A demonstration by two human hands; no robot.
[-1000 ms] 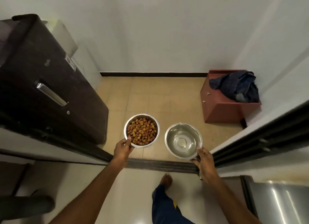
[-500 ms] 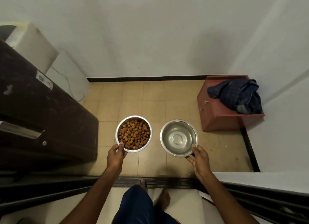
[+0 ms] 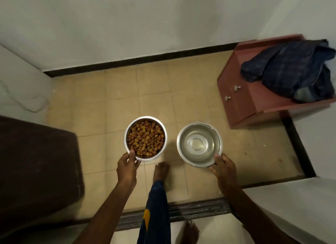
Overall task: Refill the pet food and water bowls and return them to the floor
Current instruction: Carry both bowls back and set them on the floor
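While the person steps over the dark door threshold (image 3: 181,213) onto the beige tiled floor (image 3: 118,102), the head view shows both bowls carried level above it. The left hand (image 3: 127,168) is closed on the near rim of the round steel bowl of brown kibble (image 3: 145,138), thumb over the edge; the right hand (image 3: 224,168) grips the near rim of the round steel bowl of clear water (image 3: 199,143) the same way. Compared with a second ago, the doorway has been crossed: one bare foot (image 3: 161,171) now stands on the tiles between the bowls, and the dark brown cabinet (image 3: 36,171) has slid to the left edge. A reddish wooden box (image 3: 254,102) with a dark blue cloth (image 3: 294,71) sits to the right. Both bowls look filled, so refilling seems done; what remains is probably lowering them to the floor without slopping the water
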